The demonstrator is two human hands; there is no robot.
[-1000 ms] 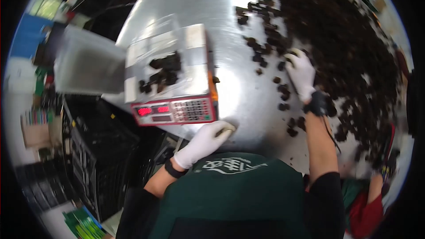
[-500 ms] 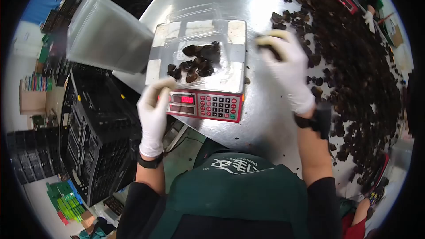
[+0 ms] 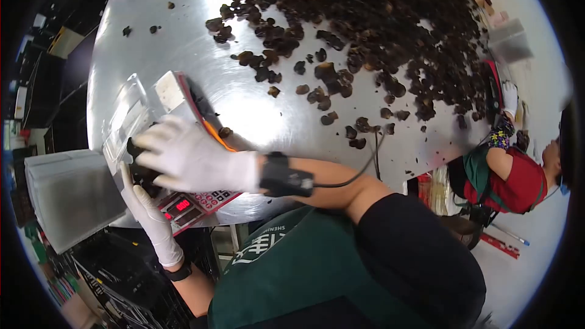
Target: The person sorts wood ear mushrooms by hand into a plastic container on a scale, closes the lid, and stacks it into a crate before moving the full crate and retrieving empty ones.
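Observation:
My right hand, in a white glove, reaches across the scale with its fingers spread over dark brown mushroom pieces, which look like wood ear. They lie in a clear plastic box on the scale, largely covered by this hand. At the box's near side is my left hand, also gloved, its thumb and finger stretched out and apart along the edge. Beneath the box the red-edged digital scale shows a lit red display; its white plate is partly visible.
A stack of clear plastic boxes stands left of the scale. Many mushroom pieces spread over the metal table. Black crates sit below the table edge. A co-worker in red stands at far right, gloved hand near another scale.
My view has turned right. My right hand has come from beside the scale, where it held a mushroom piece, to over the box. My left hand stays at the box edge.

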